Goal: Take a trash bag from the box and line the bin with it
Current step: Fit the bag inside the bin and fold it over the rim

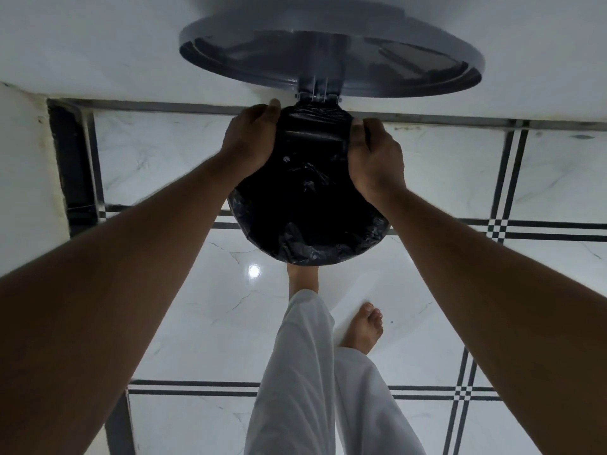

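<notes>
A round pedal bin stands on the floor below me, its opening filled by a crinkled black trash bag (305,208). The bag's edge is folded over the bin's rim (262,249) at the near side. The grey lid (328,50) stands raised against the wall. My left hand (249,139) grips the bag's edge at the far left of the rim, beside the hinge. My right hand (374,156) pinches the bag's edge at the far right of the rim. One bare foot (300,280) is at the bin's base, where a pedal would be hidden. The box is not in view.
White marble floor tiles with black stripe borders spread all around. A white wall (98,44) rises behind the bin, and a dark door frame (70,165) runs down the left. My other bare foot (364,330) stands right of the bin, white trousers below.
</notes>
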The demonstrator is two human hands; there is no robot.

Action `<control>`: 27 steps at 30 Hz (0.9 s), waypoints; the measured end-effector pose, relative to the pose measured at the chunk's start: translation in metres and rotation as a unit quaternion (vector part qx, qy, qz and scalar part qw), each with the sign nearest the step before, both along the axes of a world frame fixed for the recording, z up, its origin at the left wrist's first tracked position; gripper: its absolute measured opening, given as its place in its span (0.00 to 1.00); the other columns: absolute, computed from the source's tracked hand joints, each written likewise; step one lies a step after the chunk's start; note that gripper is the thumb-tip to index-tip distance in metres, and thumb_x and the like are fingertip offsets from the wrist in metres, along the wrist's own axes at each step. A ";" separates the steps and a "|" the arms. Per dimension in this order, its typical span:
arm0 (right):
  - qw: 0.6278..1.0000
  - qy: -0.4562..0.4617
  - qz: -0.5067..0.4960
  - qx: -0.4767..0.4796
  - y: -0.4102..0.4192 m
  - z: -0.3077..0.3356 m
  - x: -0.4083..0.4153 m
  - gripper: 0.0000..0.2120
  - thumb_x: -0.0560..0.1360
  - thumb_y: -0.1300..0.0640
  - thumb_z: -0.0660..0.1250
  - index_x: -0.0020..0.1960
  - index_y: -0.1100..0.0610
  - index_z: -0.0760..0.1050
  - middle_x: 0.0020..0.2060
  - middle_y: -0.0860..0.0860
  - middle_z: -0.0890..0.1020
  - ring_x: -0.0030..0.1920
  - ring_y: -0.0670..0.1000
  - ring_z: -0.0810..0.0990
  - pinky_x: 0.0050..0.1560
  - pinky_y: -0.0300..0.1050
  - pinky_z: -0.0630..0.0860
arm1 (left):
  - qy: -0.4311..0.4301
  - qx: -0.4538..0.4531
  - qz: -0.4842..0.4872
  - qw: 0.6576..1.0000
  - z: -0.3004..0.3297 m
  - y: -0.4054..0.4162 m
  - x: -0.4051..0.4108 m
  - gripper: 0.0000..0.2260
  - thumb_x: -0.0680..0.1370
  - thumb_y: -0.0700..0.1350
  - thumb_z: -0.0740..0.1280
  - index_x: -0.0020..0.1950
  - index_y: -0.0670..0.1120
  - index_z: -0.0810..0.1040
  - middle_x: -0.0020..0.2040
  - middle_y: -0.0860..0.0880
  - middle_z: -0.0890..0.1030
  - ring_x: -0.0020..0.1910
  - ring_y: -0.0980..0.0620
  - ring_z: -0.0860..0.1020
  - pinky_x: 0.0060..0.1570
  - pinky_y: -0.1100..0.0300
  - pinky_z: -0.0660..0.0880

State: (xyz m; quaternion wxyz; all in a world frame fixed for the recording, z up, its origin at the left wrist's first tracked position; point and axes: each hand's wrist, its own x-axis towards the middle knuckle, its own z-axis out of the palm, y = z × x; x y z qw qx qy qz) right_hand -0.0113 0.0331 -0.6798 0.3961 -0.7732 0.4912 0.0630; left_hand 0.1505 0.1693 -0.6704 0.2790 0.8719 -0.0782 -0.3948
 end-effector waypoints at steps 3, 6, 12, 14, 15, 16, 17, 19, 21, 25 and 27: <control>0.998 -0.025 -0.023 -0.054 0.001 0.002 0.006 0.21 0.87 0.43 0.54 0.60 0.56 0.80 0.50 0.55 0.86 0.53 0.61 0.83 0.54 0.57 0.79 | -0.044 -0.004 0.012 0.999 -0.001 -0.006 0.002 0.19 0.87 0.55 0.59 0.58 0.44 0.84 0.58 0.44 0.86 0.60 0.43 0.81 0.57 0.53 0.73; 0.998 -0.029 0.000 -0.049 0.005 0.002 0.008 0.21 0.87 0.44 0.53 0.58 0.56 0.79 0.48 0.55 0.86 0.50 0.61 0.83 0.53 0.59 0.80 | -0.029 0.009 -0.019 0.999 -0.002 -0.008 -0.001 0.19 0.87 0.54 0.59 0.57 0.44 0.84 0.58 0.43 0.86 0.60 0.41 0.81 0.55 0.53 0.70; 0.999 0.022 0.029 0.007 -0.007 0.000 0.015 0.21 0.90 0.43 0.51 0.56 0.54 0.79 0.54 0.55 0.86 0.52 0.58 0.80 0.52 0.52 0.71 | 0.012 0.068 -0.066 0.995 0.003 -0.027 0.006 0.24 0.90 0.56 0.55 0.68 0.41 0.84 0.70 0.37 0.81 0.70 0.37 0.78 0.66 0.50 0.71; 0.999 0.014 0.029 0.010 -0.010 0.000 0.017 0.21 0.90 0.43 0.53 0.59 0.54 0.80 0.57 0.55 0.87 0.56 0.59 0.82 0.54 0.51 0.72 | 0.008 0.053 -0.061 0.997 -0.001 -0.028 0.010 0.22 0.88 0.55 0.58 0.62 0.41 0.85 0.66 0.38 0.84 0.67 0.38 0.80 0.61 0.51 0.73; 1.000 0.002 0.021 0.001 -0.010 0.001 0.016 0.21 0.89 0.43 0.55 0.64 0.54 0.82 0.61 0.55 0.87 0.62 0.59 0.82 0.57 0.53 0.75 | -0.010 0.042 -0.054 0.998 -0.001 -0.026 0.010 0.19 0.87 0.54 0.59 0.59 0.43 0.85 0.64 0.41 0.85 0.66 0.39 0.80 0.57 0.53 0.72; 1.000 -0.008 0.009 -0.016 -0.009 0.004 0.015 0.22 0.89 0.42 0.57 0.69 0.54 0.81 0.66 0.55 0.85 0.68 0.59 0.81 0.63 0.54 0.76 | -0.039 0.033 -0.043 0.998 0.000 -0.024 0.008 0.16 0.86 0.54 0.61 0.57 0.45 0.85 0.63 0.43 0.85 0.65 0.41 0.81 0.55 0.55 0.71; 0.999 -0.015 -0.001 -0.034 -0.006 0.006 0.013 0.23 0.88 0.43 0.59 0.73 0.55 0.80 0.70 0.55 0.83 0.72 0.59 0.78 0.69 0.56 0.74 | -0.074 0.027 -0.025 0.997 0.003 -0.019 0.004 0.15 0.85 0.53 0.62 0.58 0.47 0.84 0.64 0.46 0.84 0.65 0.44 0.80 0.57 0.56 0.72; 0.998 -0.029 -0.019 -0.055 0.000 0.011 0.007 0.23 0.87 0.44 0.61 0.76 0.55 0.78 0.73 0.55 0.80 0.76 0.59 0.74 0.72 0.54 0.71 | -0.144 0.016 0.003 0.989 0.013 -0.008 -0.012 0.13 0.84 0.51 0.64 0.62 0.48 0.83 0.67 0.49 0.80 0.68 0.47 0.78 0.65 0.52 0.72; 0.997 -0.046 -0.033 -0.047 0.010 0.018 -0.002 0.21 0.86 0.46 0.62 0.74 0.53 0.80 0.71 0.55 0.80 0.74 0.59 0.74 0.69 0.49 0.70 | -0.200 0.008 0.001 0.980 0.020 0.005 -0.031 0.11 0.83 0.48 0.63 0.61 0.49 0.83 0.66 0.49 0.79 0.67 0.46 0.77 0.64 0.51 0.71; 0.995 -0.054 -0.077 -0.021 0.038 0.045 -0.024 0.20 0.85 0.45 0.60 0.68 0.52 0.83 0.61 0.52 0.85 0.66 0.57 0.79 0.62 0.47 0.73 | -0.111 -0.043 0.001 0.993 0.037 0.027 -0.067 0.11 0.83 0.49 0.63 0.52 0.49 0.85 0.51 0.49 0.87 0.46 0.57 0.80 0.52 0.70 0.76; 0.990 -0.082 -0.116 -0.008 0.052 0.069 -0.031 0.17 0.84 0.47 0.62 0.64 0.52 0.84 0.53 0.47 0.86 0.59 0.52 0.82 0.62 0.51 0.78 | -0.020 -0.079 0.019 0.996 0.051 0.035 -0.088 0.11 0.82 0.50 0.65 0.52 0.47 0.85 0.47 0.50 0.89 0.43 0.57 0.82 0.55 0.65 0.80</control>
